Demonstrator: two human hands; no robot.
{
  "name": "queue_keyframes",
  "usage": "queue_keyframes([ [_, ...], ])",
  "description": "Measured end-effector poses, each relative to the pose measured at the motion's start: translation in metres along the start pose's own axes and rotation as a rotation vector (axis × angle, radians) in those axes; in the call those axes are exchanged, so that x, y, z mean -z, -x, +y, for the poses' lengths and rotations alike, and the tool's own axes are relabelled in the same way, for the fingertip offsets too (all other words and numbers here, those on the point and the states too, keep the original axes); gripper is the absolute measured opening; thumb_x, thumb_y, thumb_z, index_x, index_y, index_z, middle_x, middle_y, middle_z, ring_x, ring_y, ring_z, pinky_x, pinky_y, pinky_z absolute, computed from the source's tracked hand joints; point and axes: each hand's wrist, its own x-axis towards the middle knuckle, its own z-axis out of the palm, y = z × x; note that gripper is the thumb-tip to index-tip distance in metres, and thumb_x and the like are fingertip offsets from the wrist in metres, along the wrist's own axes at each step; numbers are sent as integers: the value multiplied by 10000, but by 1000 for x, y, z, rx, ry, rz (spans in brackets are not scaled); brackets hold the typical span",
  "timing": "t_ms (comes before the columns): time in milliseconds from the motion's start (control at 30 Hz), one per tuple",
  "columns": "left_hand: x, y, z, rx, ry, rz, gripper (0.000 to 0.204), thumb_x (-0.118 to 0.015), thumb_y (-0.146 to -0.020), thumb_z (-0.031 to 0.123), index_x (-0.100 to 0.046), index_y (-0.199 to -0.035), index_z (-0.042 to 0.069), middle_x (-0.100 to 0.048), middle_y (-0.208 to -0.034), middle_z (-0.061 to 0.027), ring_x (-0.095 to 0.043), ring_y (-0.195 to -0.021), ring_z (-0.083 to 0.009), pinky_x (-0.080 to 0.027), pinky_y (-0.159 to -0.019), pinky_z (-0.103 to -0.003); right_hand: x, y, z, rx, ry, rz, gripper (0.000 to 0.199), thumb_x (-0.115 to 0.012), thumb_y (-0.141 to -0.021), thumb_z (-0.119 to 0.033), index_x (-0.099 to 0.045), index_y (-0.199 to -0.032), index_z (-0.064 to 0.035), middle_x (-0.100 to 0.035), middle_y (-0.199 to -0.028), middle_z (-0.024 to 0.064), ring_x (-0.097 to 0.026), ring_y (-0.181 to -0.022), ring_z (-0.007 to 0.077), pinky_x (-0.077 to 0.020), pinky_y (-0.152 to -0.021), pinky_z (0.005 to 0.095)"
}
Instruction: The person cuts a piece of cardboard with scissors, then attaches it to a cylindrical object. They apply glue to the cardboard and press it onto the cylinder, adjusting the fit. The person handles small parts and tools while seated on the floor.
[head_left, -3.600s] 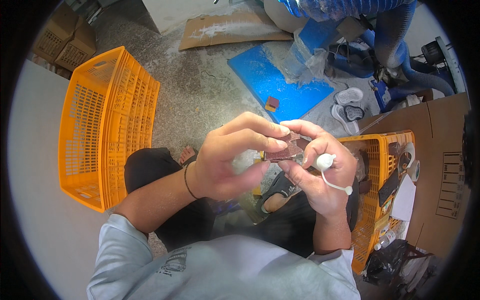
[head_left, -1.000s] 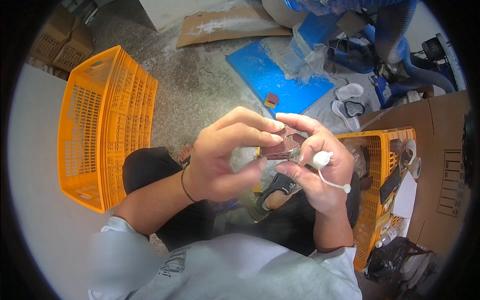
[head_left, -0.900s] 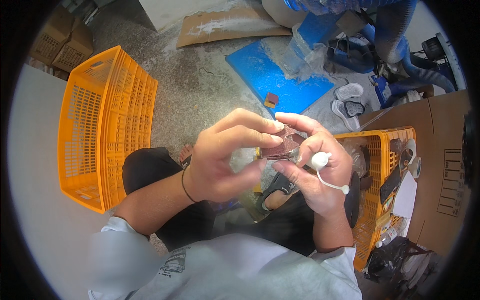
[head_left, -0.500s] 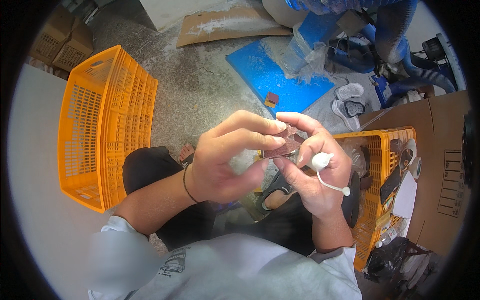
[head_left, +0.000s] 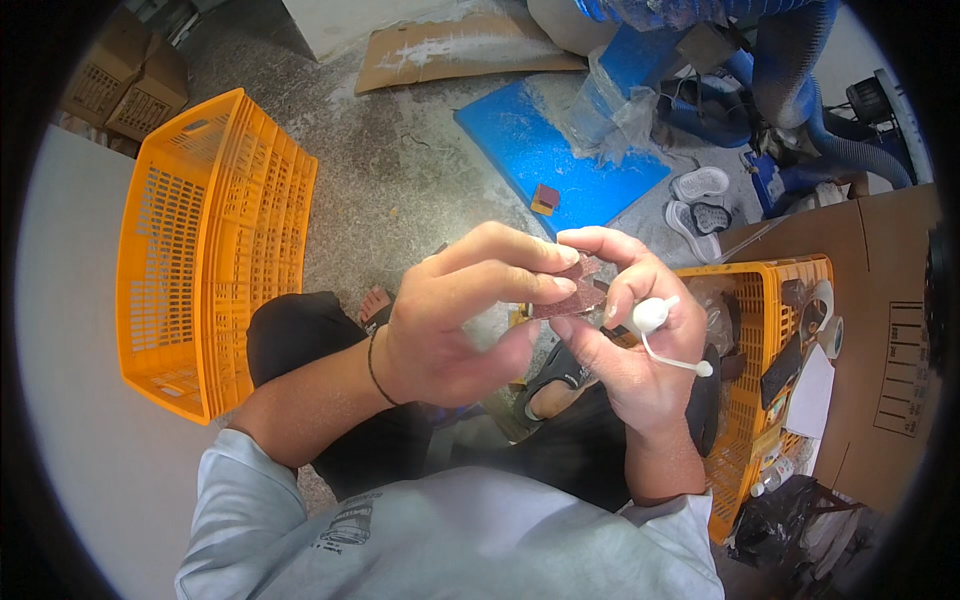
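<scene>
Between my two hands is a small reddish-brown piece of sandpaper, folded or curled. My left hand is closed on it, two fingertips pressing its top and the thumb below. My right hand closes round its right side, with the forefinger at the far edge and the thumb underneath. A white rounded piece with a thin curved tail ending in a small knob sits against my right fingers. Whether anything lies inside the sandpaper is hidden.
An orange crate stands at left, and another orange crate with assorted items is at right. Ahead, a blue board bears a small brown-and-yellow block. White shoes, blue hoses and cardboard are farther right.
Both hands have shifted slightly to the right. The sandpaper between them looks more folded up, and the white piece has moved a little up and right with my right hand.
</scene>
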Motion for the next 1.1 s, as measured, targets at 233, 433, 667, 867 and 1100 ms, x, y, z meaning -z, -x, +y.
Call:
queue_keyframes([
  [233,1,1,0,18,0,-8,361,-652,-727,-91,-682,-1076,-2,-655,-1155,-177,-704,-1046,-291,-575,-879,-355,0,0,0,-3,-25,1,380,-783,-748,76,-449,-777,-105,-621,-1289,244,-627,-1129,225,-519,-954,356],
  [433,1,1,-4,24,15,-2,378,-655,-720,-96,-683,-1084,0,-654,-1152,-179,-700,-1034,-289,-574,-866,-354,2,-1,2,-7,-11,-22,368,-788,-756,55,-454,-783,-98,-620,-1290,247,-612,-1163,248,-489,-994,379],
  [667,1,-1,-7,89,139,23,389,-656,-711,-99,-694,-1083,8,-660,-1152,-165,-692,-1045,-271,-559,-893,-353,9,-2,1,-10,-42,-72,345,-769,-769,65,-469,-795,-104,-613,-1322,269,-590,-1213,267,-455,-1035,402],
  [867,2,-1,-3,103,131,10,384,-648,-715,-112,-696,-1077,8,-662,-1157,-160,-691,-1057,-268,-557,-897,-351,10,-2,0,-15,-40,-59,338,-760,-773,74,-472,-804,-101,-621,-1314,276,-604,-1198,263,-466,-1024,394],
  [1100,1,0,-5,130,187,22,378,-642,-726,-118,-694,-1082,-4,-655,-1175,-159,-689,-1060,-256,-558,-902,-349,12,-2,-1,-47,9,-72,322,-759,-779,77,-485,-812,-89,-622,-1307,277,-627,-1157,248,-508,-973,371],
])
